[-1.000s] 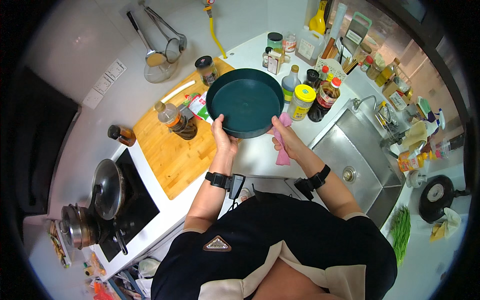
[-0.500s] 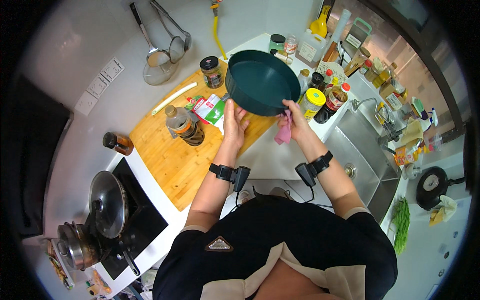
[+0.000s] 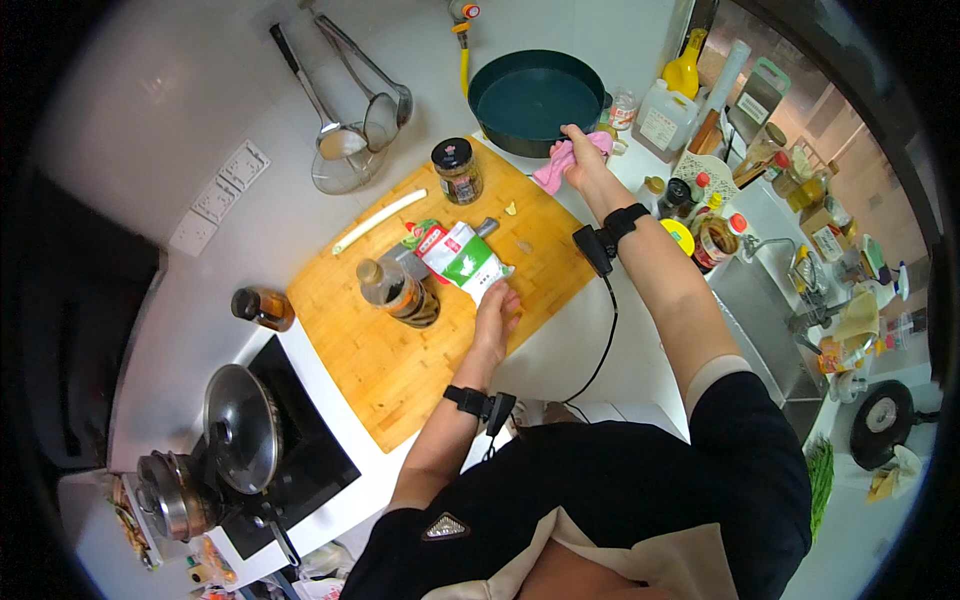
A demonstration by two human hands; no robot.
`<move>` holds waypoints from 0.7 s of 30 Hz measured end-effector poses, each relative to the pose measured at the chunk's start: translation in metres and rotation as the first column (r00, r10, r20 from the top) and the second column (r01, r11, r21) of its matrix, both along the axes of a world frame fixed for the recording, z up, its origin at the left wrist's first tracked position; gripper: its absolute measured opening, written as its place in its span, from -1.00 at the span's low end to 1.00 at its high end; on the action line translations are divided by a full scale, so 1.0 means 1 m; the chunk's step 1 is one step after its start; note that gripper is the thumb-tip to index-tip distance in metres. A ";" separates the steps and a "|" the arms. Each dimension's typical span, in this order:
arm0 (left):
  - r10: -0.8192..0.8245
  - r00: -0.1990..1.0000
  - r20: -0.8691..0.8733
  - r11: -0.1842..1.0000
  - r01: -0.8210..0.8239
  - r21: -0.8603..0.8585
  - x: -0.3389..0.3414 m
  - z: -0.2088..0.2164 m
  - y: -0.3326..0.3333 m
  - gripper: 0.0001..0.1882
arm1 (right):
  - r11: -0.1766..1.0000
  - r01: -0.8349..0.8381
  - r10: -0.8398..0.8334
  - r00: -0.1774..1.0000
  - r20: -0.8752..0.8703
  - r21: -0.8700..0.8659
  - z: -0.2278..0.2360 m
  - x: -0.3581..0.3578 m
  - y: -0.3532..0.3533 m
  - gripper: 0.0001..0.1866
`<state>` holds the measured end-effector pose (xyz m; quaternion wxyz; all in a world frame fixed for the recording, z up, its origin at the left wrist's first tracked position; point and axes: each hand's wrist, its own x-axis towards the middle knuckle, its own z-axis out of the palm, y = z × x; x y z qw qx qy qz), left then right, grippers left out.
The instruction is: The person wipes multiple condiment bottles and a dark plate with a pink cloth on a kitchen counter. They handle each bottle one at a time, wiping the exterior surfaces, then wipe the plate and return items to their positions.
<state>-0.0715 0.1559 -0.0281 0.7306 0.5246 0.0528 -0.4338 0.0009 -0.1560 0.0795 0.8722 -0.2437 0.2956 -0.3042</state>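
Head view: R hand (image 3: 588,168) grips the near-R rim of the dark green pan (image 3: 535,95), fingers closed on it w/ a pink cloth (image 3: 553,174) bunched in the same grasp. Pan's at the far-R corner of the wooden board (image 3: 390,340), far rim close to the wall (image 3: 560,25); can't tell if its base rests or hangs. L hand (image 3: 492,325) is half-curled at the near end of a packet (image 3: 468,260); can't tell whether it touches or holds it.

Edges: board's L side borders the white counter (image 3: 560,335) by the hob (image 3: 320,470); R side runs diagonally, w/ a white strip btwn it & the sink (image 3: 750,310). Room on the board: a broad stretch of wood nr the near corner, another R of the packet w/ a few scraps. Tighter on the L: brown-filled bottle (image 3: 400,296) just beside the packet, pale stalk (image 3: 380,222) along the far-L edge, dark-lidded jar (image 3: 460,178) at the far edge.

Labels: packet white/green/red; bottle has an orange band; jar's wrap is patterned; far-R jug (image 3: 665,118) has a white label. Most print too small to read.
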 end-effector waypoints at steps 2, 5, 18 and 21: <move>-0.012 1.000 -0.006 1.000 0.012 0.009 0.004 -0.004 -0.001 -0.44 | 0.999 0.014 -0.013 0.999 -0.034 0.036 -0.015 0.022 -0.010 -0.64; -0.026 0.999 -0.026 0.999 0.026 0.032 0.008 -0.012 -0.004 -0.43 | 0.997 0.032 -0.027 0.996 -0.082 0.070 -0.038 0.050 -0.025 -0.62; -0.060 0.996 -0.071 0.996 0.064 0.062 0.011 -0.021 -0.012 -0.45 | 0.987 0.076 -0.064 0.994 -0.088 0.140 -0.142 0.116 -0.070 -0.51; -0.065 0.994 -0.089 0.996 0.071 0.056 0.013 -0.021 -0.012 -0.45 | 0.982 0.097 -0.072 0.985 -0.158 0.160 -0.163 0.125 -0.074 -0.53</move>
